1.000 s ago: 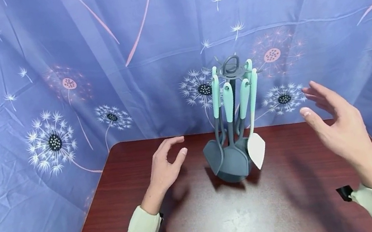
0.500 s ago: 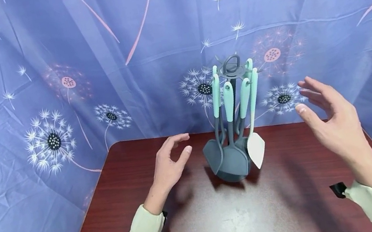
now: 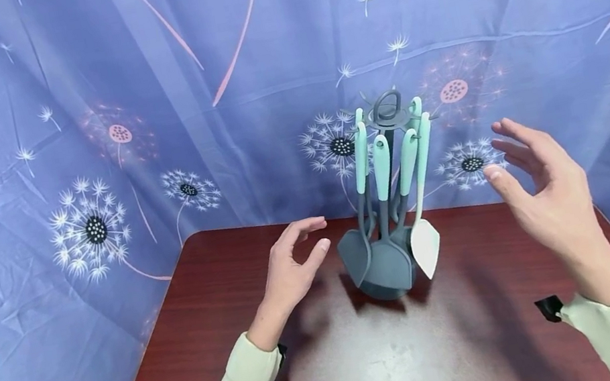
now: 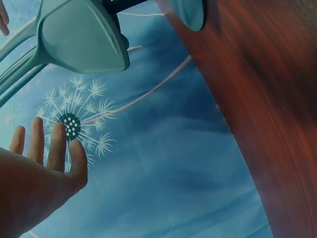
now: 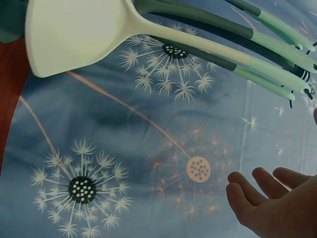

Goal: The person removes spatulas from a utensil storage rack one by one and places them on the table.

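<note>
A dark utensil stand (image 3: 387, 114) with a ring on top stands toward the back of the table. Several kitchen utensils with mint-green handles hang around it, among them a dark grey turner (image 3: 387, 264) in front and a cream-white turner (image 3: 426, 245) on the right. My left hand (image 3: 292, 273) hovers just left of the stand, fingers relaxed and holding nothing. Farther off on the right, my right hand (image 3: 551, 195) is raised with spread, gently bent fingers and nothing in it. In the right wrist view the cream-white turner (image 5: 79, 34) fills the top left, apart from my fingers (image 5: 270, 183).
The dark red wooden table (image 3: 202, 304) has a rounded back left corner. A blue curtain (image 3: 229, 40) with a dandelion print hangs close behind it and along both sides. Light glares off the middle of the tabletop.
My left hand has moved right, closer to the utensil stand. My right hand has shifted slightly left and up. The stand and its utensils have stayed in place; the head view has turned a little.
</note>
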The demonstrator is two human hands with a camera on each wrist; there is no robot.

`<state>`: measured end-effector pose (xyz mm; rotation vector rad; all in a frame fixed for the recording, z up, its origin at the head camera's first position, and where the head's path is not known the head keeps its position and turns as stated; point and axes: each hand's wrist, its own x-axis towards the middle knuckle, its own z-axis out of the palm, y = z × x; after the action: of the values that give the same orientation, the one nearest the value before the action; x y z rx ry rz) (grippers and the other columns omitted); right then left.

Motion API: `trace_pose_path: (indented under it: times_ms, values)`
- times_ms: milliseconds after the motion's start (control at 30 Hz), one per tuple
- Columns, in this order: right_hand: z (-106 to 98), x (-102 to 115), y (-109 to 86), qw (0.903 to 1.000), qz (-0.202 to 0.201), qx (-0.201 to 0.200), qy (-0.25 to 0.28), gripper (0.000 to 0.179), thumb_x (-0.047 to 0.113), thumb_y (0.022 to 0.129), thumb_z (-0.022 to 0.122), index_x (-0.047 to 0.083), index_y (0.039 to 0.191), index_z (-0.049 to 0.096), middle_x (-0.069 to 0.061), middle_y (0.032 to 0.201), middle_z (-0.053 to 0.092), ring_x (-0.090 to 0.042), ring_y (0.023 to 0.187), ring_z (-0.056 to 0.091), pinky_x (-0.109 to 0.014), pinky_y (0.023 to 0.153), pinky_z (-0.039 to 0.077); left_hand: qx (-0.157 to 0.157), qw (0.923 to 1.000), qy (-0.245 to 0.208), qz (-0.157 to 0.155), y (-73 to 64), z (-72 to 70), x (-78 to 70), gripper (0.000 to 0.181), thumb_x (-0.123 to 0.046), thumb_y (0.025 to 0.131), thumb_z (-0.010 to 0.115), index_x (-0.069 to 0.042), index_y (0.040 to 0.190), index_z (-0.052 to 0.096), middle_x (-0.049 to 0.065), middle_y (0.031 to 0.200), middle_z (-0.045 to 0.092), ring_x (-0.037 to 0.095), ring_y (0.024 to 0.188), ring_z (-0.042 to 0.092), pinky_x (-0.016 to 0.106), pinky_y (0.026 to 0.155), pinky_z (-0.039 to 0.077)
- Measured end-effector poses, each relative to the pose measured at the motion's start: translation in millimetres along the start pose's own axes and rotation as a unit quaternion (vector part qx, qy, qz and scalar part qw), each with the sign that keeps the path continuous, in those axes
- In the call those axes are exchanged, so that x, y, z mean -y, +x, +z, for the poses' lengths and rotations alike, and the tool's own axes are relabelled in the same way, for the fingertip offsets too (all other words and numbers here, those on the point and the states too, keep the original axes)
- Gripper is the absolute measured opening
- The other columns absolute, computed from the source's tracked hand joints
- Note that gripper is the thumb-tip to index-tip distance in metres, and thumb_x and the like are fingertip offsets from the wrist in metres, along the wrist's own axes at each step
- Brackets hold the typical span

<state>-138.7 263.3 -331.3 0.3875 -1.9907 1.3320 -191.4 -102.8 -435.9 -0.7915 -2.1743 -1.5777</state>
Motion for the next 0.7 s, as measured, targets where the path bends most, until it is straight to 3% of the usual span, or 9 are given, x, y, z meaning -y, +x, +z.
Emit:
trace_pose_path:
  times_ms: [200,700]
  values:
    - [7,8,6.8,0.9997,-0.013,-0.005,0.021,0.062,-0.008,0.092,0.071,0.005,0.151,0.058,-0.019,0.146,0.061,-0.013,0.129,0.066,-0.024,0.111,0.048,0.004,0.9999,-0.006,0.012,2.4,5.2,-3.6,0.036,-0.014,0.099,0.076,-0.017,0.135,0.069,0.001,0.13,0.073,0.021,0.124,0.066,0.054,0.106,0.049]
    - [22,22,18.5,0.9985,-0.018,-0.005,0.052,0.062,-0.007,0.092,0.073,0.006,0.151,0.058,-0.018,0.146,0.061,-0.018,0.13,0.065,-0.028,0.112,0.047,0.016,0.9998,-0.014,0.003,8.3,14.1,-9.5,0.039,-0.02,0.101,0.075,-0.024,0.139,0.067,-0.005,0.133,0.071,0.014,0.127,0.064,0.045,0.11,0.049]
